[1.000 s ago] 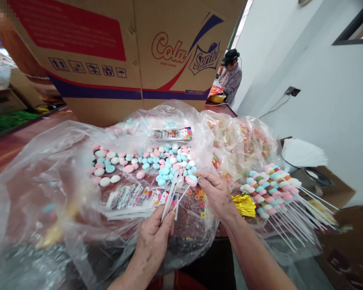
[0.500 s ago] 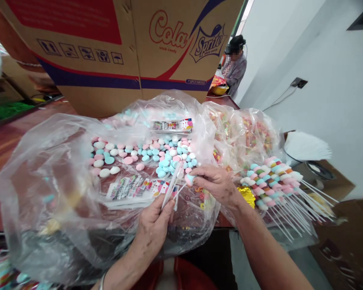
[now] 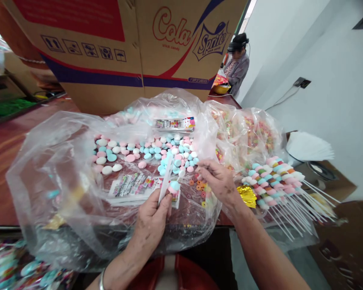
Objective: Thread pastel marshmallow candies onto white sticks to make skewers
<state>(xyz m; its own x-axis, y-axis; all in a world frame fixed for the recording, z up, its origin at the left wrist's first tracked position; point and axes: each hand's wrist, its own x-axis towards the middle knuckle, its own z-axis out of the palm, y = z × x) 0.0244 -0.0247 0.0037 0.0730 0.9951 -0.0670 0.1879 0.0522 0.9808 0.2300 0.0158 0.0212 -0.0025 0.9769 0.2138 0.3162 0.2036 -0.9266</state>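
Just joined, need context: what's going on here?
A person's left hand grips white sticks; a blue-and-pale candy sits just above the thumb, seemingly threaded on one. The right hand is apart from it, close to loose pink, white and blue candies. A pile of candy-loaded sticks lies to the right.

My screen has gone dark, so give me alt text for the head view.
The left hand holds white sticks, with a pastel candy beside them; the right hand is near orange rings. Beyond, loose pink, white and blue candies lie among clear plastic before a cardboard box, with skewered candies at right.
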